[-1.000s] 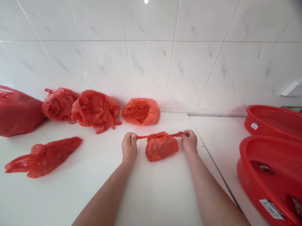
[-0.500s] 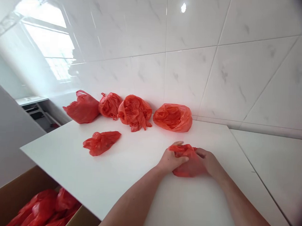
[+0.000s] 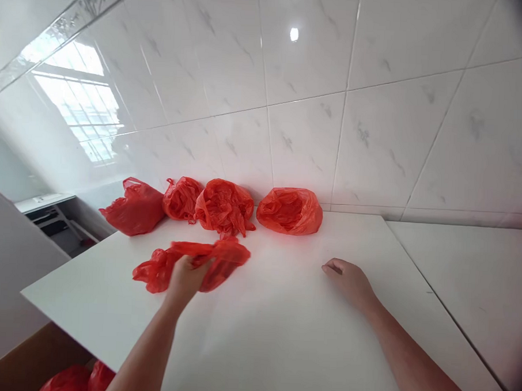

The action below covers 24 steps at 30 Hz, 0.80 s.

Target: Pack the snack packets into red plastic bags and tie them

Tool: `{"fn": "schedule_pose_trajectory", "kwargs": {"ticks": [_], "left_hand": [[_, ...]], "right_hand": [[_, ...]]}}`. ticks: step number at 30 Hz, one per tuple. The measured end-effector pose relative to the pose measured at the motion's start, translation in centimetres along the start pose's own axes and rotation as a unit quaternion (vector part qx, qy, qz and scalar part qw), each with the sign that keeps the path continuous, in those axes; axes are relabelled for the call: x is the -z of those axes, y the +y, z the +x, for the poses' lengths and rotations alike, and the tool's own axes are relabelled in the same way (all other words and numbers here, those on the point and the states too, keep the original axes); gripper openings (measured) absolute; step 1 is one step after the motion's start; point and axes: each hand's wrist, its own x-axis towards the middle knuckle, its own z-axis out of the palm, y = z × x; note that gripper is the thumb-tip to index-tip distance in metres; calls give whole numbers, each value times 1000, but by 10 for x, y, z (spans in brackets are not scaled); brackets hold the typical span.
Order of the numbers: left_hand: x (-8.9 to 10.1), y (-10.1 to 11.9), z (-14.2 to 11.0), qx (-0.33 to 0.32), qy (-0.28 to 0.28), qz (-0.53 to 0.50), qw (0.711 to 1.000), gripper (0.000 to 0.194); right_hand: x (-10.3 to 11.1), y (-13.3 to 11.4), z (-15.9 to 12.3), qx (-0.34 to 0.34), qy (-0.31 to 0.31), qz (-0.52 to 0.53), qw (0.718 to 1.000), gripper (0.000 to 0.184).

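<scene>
Near the middle of the white tabletop [image 3: 281,329], we've got a crumpled red plastic carrier bag [image 3: 228,264] pinched in our left hand [image 3: 185,280], while our right hand [image 3: 348,279] is loosely curled closed, nothing visible inside.

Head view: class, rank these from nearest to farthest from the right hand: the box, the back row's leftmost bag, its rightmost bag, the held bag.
1. Rightmost bag: behind and slightly left of the right hand.
2. Held bag: farther left, in the left hand.
3. Leftmost bag: far left end of the row.
4. Box: lower-left corner of the view.
</scene>
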Motion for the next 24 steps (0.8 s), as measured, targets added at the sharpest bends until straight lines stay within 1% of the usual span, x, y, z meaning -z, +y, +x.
{"fn": "schedule_pose_trajectory", "kwargs": {"ticks": [2,3,5,7,9,11,14,16,18,20,22,24], "left_hand": [[25,2,4,1,67,84,994,35],[33,5,4,-17,81,104,991,40],[38,14,2,-71,89,99,989,49],[30,26,0,-126,86,55,987,49],[12,39,2,-157,75,8,985,42],[-11,52,9,-155,42,-35,986,34],[-51,69,27,-121,-60,-107,985,31],[-77,80,40,-122,-135,-132,975,31],[-103,92,54,-128,-183,-147,964,31],[-129,102,67,-135,-199,-135,961,31],[-155,108,78,-137,-198,-103,965,32],[-180,109,88,-128,-192,-75,970,33]], "right_hand": [[-1,-1,0,-4,9,-13,1000,26],[-2,-1,0,-6,12,-18,1000,25],[-3,-1,1,-6,17,-26,1000,25],[-3,-1,0,-6,18,-28,999,24],[-3,-2,0,-7,18,-26,999,24],[-2,-2,0,-9,16,-22,1000,24],[-2,-2,-1,-11,15,-19,1000,24],[-2,-2,0,-14,14,-16,1000,23],[-2,-2,1,-16,12,-8,1000,23],[-2,-2,2,-20,11,-3,1000,23],[-2,-2,3,-29,11,-3,1000,22],[-2,-1,4,-34,11,-4,999,22]]}}
